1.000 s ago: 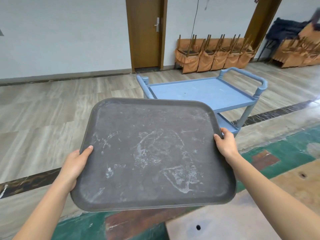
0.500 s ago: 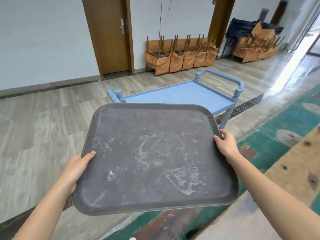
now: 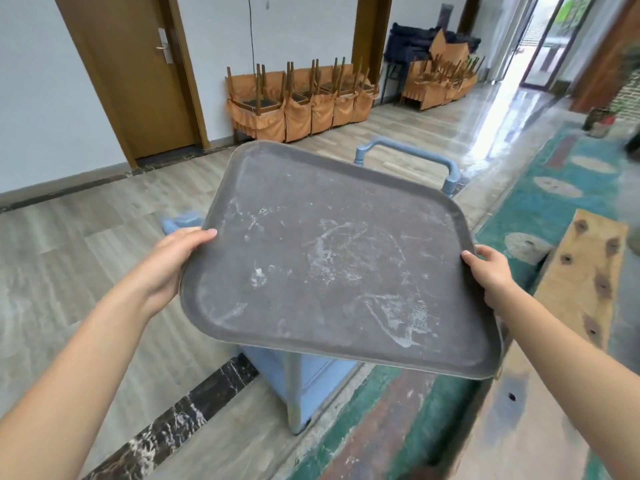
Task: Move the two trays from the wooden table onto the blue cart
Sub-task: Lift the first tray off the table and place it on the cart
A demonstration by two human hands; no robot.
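Note:
I hold a large dark grey tray [image 3: 332, 258], scuffed with white marks, in the air with both hands. My left hand [image 3: 173, 261] grips its left rim and my right hand [image 3: 488, 275] grips its right rim. The tray hangs directly over the blue cart [image 3: 311, 379] and hides the cart's top shelf. Only the cart's far handle [image 3: 415, 157], a near-left corner post and its lower body below the tray show. A second tray is not in view.
A worn wooden table edge [image 3: 585, 282] with knot holes runs along the right. Stacked chairs with orange covers [image 3: 298, 98] stand against the far wall beside a brown door [image 3: 138, 74]. Wood-look floor lies to the left, green patterned carpet to the right.
I have stepped closer to the cart and carried the tray forward over it; the cart's top shelf, visible earlier, is now covered by the tray. Both hands keep their grip.

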